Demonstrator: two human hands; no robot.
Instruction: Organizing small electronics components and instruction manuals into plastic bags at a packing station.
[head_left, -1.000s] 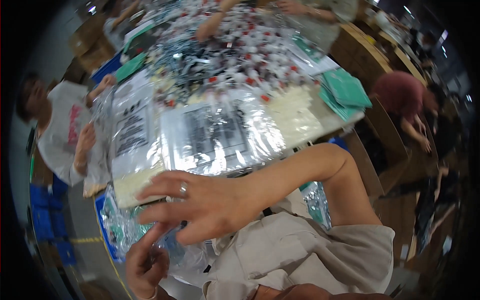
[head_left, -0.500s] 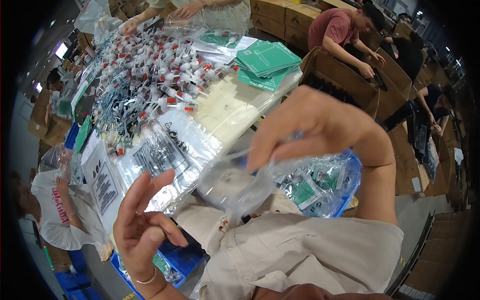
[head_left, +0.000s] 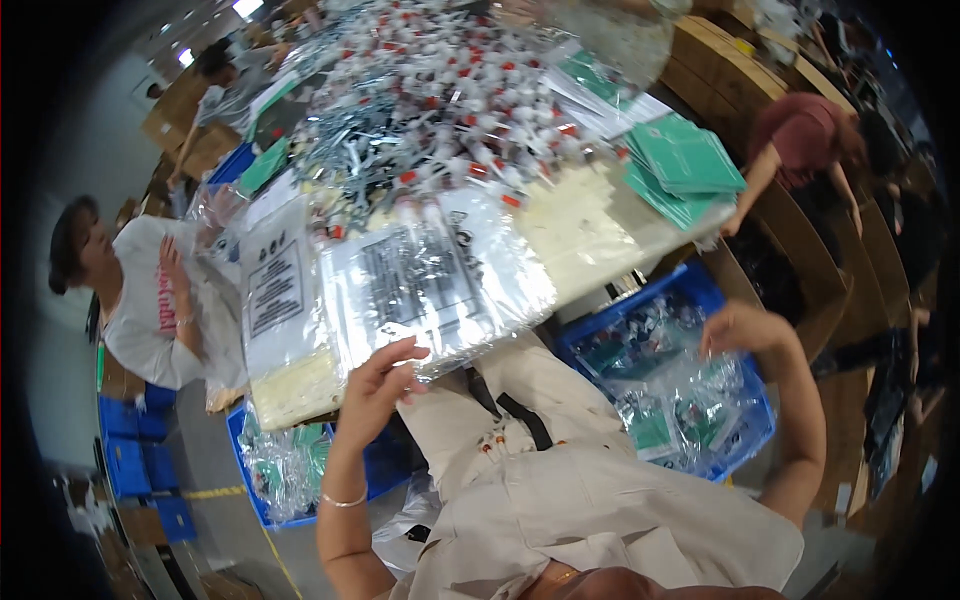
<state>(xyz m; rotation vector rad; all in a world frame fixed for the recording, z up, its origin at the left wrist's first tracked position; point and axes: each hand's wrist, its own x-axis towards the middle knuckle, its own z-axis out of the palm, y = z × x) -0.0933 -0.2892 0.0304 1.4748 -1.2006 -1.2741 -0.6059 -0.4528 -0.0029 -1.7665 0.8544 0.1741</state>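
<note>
My left hand (head_left: 378, 388) hovers at the table's front edge, fingers loosely spread with nothing in them. Right beside it lies a stack of clear plastic bags (head_left: 400, 290) with dark print. Over the blue bin (head_left: 768, 432) on the right, my right hand (head_left: 742, 330) hangs with its fingers pointing down and apart, seemingly holding nothing. Beneath it, clear bags with green cards (head_left: 655, 435) fill the bin. A large heap of small white bottles with red labels (head_left: 450, 110) covers the far part of the table.
Green cards (head_left: 685, 160) are stacked at the table's right corner. Another blue bin (head_left: 245, 470) of bagged pieces stands below the table at left. A person in a white shirt (head_left: 150, 300) is at the left; others work among cardboard boxes (head_left: 790, 260) at right.
The clear bag that my right hand held is out of its fingers. That hand has moved right and away over the bin. My left hand has shifted right to the table edge.
</note>
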